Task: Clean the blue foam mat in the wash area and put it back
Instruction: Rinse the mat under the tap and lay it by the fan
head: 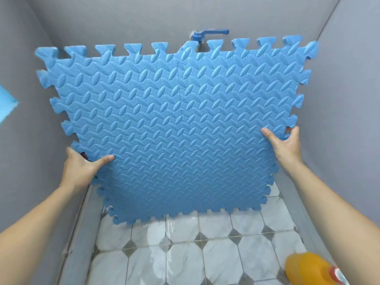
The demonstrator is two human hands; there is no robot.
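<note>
Embossed blue foam mat with jigsaw edges, upright, left hand and right hand fingers grasping its sides

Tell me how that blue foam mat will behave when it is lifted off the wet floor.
The blue foam mat is probably light: the left hand and right hand hold it upright by its edges alone. It may flex or part along the centre seam where the tiles interlock. With the tiled floor wet, the grip could be slippery.
</note>
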